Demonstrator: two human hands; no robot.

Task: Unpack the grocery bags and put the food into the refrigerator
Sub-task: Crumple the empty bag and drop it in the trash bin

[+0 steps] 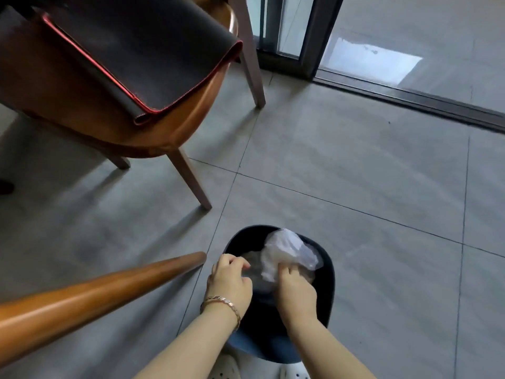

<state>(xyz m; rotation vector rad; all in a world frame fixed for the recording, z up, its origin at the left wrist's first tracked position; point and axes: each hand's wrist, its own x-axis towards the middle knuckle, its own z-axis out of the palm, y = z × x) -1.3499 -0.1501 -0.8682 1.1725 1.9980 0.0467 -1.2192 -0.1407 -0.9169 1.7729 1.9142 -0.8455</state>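
At six o'clock, right under you, the toes of your white perforated clogs (224, 367) poke out onto the grey tiled floor (355, 173). Just ahead of them stands a round black plastic bin (329, 272), and both your forearms reach down into it.

Your left hand (229, 283), with a rose-gold chain bracelet (221, 303) on its wrist, sits at the bin's nine o'clock side. Its fingers are curled onto a film of clear plastic (254, 280), but the blur hides whether they pinch it. Your right hand (296, 289) is near the middle of the bin, fingers dug into and closed around a crumpled translucent white plastic bag (287, 247). The bag bulges up toward the rim at twelve to one o'clock.

At eight o'clock a round, tapered orange-brown wooden leg (95, 294) slants across, its tip near the bin but apart from it. Farther off, at ten to eleven o'clock, a brown wooden chair (177, 127) stands with a black red-edged mat (142, 50) draped over its seat. At one to two o'clock a dark metal sliding-door track (410, 97) crosses the floor.
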